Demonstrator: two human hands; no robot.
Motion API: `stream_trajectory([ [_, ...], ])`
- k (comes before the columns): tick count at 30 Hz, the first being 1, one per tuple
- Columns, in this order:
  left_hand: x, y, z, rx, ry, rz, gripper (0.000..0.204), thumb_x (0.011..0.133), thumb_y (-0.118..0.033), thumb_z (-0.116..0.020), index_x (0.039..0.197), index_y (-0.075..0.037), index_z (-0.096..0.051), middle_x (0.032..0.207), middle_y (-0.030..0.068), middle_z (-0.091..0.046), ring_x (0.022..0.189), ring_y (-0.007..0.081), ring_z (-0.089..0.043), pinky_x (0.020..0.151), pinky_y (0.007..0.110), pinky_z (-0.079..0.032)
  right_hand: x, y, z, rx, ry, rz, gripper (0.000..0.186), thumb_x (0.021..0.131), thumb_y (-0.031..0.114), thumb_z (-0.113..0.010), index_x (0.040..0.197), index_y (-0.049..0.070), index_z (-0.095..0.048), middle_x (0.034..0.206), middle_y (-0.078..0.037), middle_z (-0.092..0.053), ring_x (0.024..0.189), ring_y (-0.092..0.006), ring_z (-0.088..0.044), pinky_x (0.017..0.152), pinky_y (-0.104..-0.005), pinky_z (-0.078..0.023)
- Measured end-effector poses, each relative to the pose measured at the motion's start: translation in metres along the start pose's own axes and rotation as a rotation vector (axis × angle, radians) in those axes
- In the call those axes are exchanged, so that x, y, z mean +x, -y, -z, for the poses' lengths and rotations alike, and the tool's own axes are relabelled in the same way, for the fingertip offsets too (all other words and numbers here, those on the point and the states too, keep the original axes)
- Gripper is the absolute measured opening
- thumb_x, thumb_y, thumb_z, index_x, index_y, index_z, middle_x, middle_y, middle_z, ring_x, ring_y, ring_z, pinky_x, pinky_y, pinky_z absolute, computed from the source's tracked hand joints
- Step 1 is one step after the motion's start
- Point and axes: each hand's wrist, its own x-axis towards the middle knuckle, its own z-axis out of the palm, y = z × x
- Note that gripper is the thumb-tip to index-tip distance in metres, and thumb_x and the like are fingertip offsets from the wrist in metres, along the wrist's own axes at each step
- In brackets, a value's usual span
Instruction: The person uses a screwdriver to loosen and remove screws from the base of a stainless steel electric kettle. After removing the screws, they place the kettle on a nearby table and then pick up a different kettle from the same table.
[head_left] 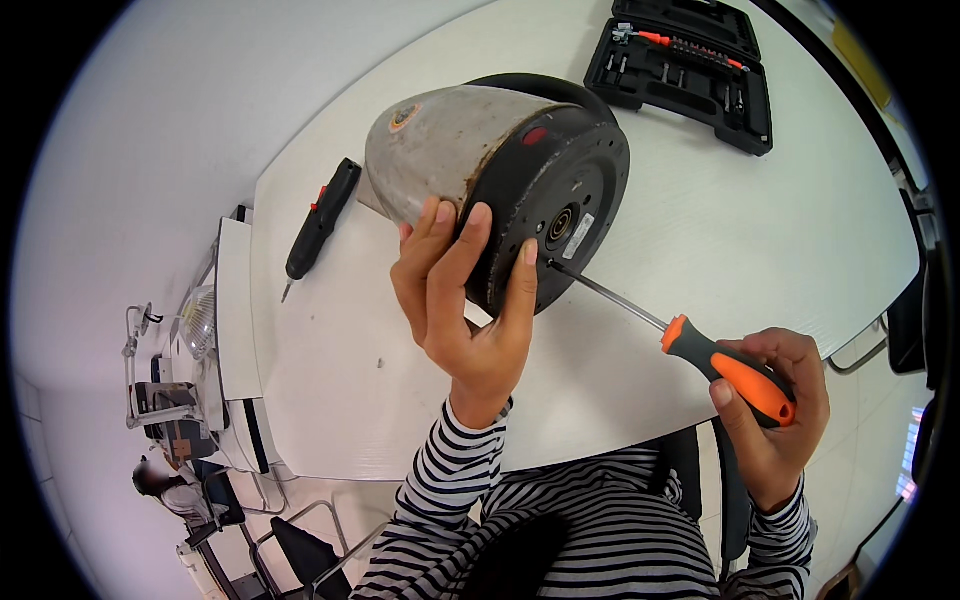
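An electric kettle point(430, 140) with a worn metal body lies tipped on its side, its round black base point(590, 170) facing right and toward me. My left hand point(465, 290) grips the base's near edge, fingers on the body side and thumb on the underside. In my right hand point(780, 400) is a screwdriver point(740, 372) with an orange and dark grey handle. Its tip meets the underside of the base, at a screw hole close to my left thumb. The fingers of the right hand wrap the handle's end.
A black electric screwdriver point(325, 220) with a red switch lies left of the kettle on the white table point(330, 420). An open black tool case point(690, 80) with bits sits at the far right. A small metal piece point(380, 363) rests near the left side. Another person point(180, 490) is in the left background.
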Motion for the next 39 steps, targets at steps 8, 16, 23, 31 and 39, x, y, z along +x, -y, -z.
stream_trajectory([
  [8, 0.002, 0.002, 0.002, 0.011, -0.012, -0.023, 0.039, 0.068, -0.002, -0.069, 0.104, 0.001, -0.056, 0.107, 0.0107, -0.053, 0.106, 0.0234, -0.044, 0.096, 0.039, -0.033, -0.004, -0.007, 0.003, -0.651, 0.113, 0.676, 0.025, 0.065, 0.006, -0.069, 0.088, 0.004, -0.059, 0.078, -0.011, -0.061, 0.05, -0.0135, -0.053, 0.04, -0.0199, -0.041],
  [16, 0.0, 0.002, -0.001, -0.014, -0.028, 0.004, 0.041, 0.066, -0.003, -0.07, 0.105, -0.002, -0.057, 0.108, 0.0088, -0.053, 0.106, 0.0243, -0.047, 0.095, 0.044, -0.031, 0.0, -0.013, 0.006, -0.689, 0.091, 0.879, 0.022, 0.066, 0.004, -0.066, 0.087, 0.004, -0.063, 0.077, -0.016, -0.06, 0.047, -0.0135, -0.053, 0.037, -0.0192, -0.043],
  [23, 0.001, 0.002, 0.0, -0.024, -0.014, 0.02, 0.041, 0.067, -0.004, -0.07, 0.106, -0.002, -0.057, 0.109, 0.0087, -0.052, 0.107, 0.0242, -0.046, 0.096, 0.044, -0.031, 0.001, -0.01, 0.006, -0.262, 0.13, 0.382, 0.037, 0.066, 0.01, -0.072, 0.095, -0.001, -0.052, 0.08, -0.016, -0.058, 0.061, -0.0193, -0.06, 0.051, -0.0236, -0.049],
  [31, 0.002, -0.001, -0.001, -0.008, 0.007, 0.0, 0.04, 0.069, -0.002, -0.068, 0.106, 0.0, -0.055, 0.108, 0.0097, -0.051, 0.108, 0.023, -0.043, 0.097, 0.038, -0.031, 0.005, -0.005, 0.013, 0.275, 0.178, -0.477, 0.029, 0.075, 0.013, -0.066, 0.093, -0.002, -0.049, 0.073, -0.006, -0.055, 0.056, -0.0072, -0.055, 0.045, -0.0166, -0.041],
  [39, 0.001, 0.002, -0.001, 0.009, -0.008, -0.017, 0.04, 0.068, -0.002, -0.068, 0.105, 0.0, -0.055, 0.107, 0.0093, -0.053, 0.105, 0.022, -0.044, 0.098, 0.04, -0.03, -0.014, -0.019, 0.001, -0.476, 0.168, 0.572, 0.021, 0.073, 0.004, -0.064, 0.092, 0.002, -0.056, 0.082, -0.016, -0.061, 0.053, -0.0135, -0.055, 0.042, -0.0192, -0.042],
])
